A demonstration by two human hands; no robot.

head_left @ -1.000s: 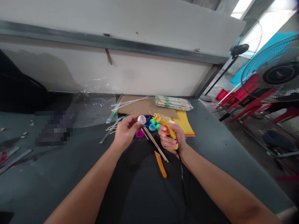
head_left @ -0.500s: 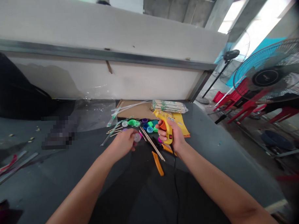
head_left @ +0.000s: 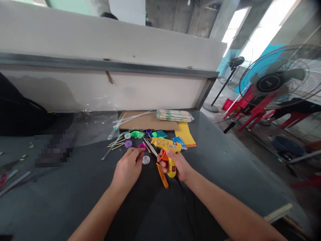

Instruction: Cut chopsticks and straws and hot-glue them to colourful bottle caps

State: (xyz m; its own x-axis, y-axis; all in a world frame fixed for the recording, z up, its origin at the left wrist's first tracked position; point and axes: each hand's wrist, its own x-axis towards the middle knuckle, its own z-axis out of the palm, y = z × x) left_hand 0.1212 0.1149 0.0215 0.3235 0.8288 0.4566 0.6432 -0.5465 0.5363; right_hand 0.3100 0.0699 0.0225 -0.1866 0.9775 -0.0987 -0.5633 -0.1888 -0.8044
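So, R hand (head_left: 180, 163) grips glue gun (head_left: 162, 144); white cap (head_left: 146, 160) nr L hand (head_left: 127, 167) (grip unclear).

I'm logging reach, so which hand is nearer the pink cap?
Left. The left hand has its fingertips right by the pink cap, contact unclear. The right hand is farther off, to the cap's right, gripping the yellow glue gun.

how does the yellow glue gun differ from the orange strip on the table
The glue gun is held in the right grip, while the orange strip lies on the table. The glue gun is pistol-shaped, with a handle; the orange strip is straight and narrow. The glue gun is mostly yellow, the orange strip orange. They share that colour in part: the gun's trigger is orange too.
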